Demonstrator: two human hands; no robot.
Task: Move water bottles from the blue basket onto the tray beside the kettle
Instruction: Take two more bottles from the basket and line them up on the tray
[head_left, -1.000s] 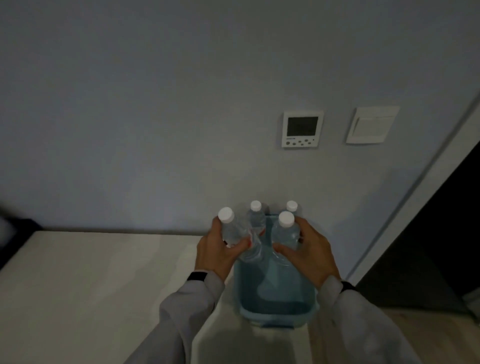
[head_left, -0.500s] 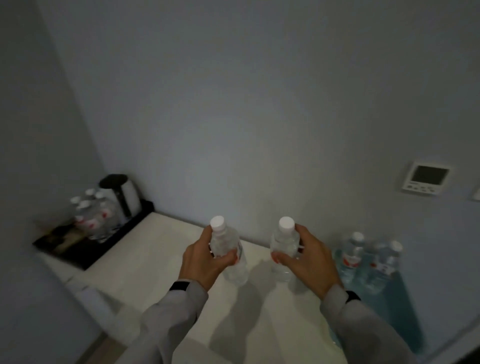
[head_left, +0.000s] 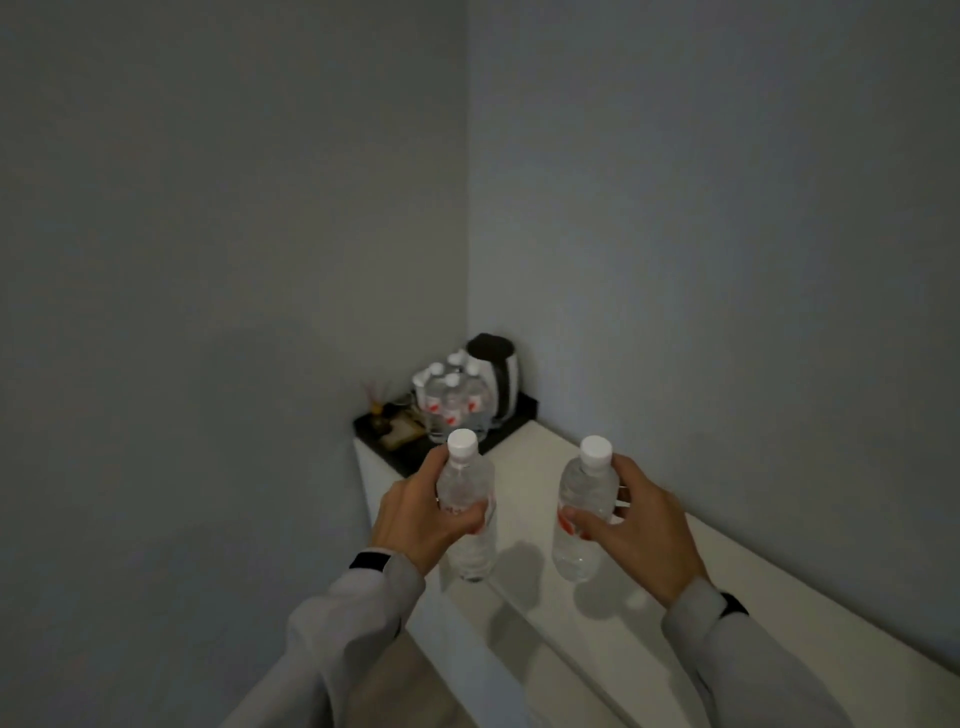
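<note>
My left hand (head_left: 421, 514) grips a clear water bottle (head_left: 466, 488) with a white cap, held upright above the white counter's front edge. My right hand (head_left: 636, 525) grips a second, similar bottle (head_left: 584, 499), also upright, over the counter. Ahead in the corner lies a black tray (head_left: 519, 415) with a black and white kettle (head_left: 498, 374) at its back right. Several water bottles with red labels (head_left: 452, 400) stand on the tray in front of the kettle. The blue basket is out of view.
The white counter (head_left: 675, 597) runs from the corner toward the lower right along the right wall. Small items (head_left: 389, 421) sit on the tray's left end. Grey walls meet behind the kettle. Floor shows at the lower left.
Both hands lifted one bottle each out of the blue basket and carried them left along the counter. The view turned left; the tray and kettle are now straight ahead and closer.
</note>
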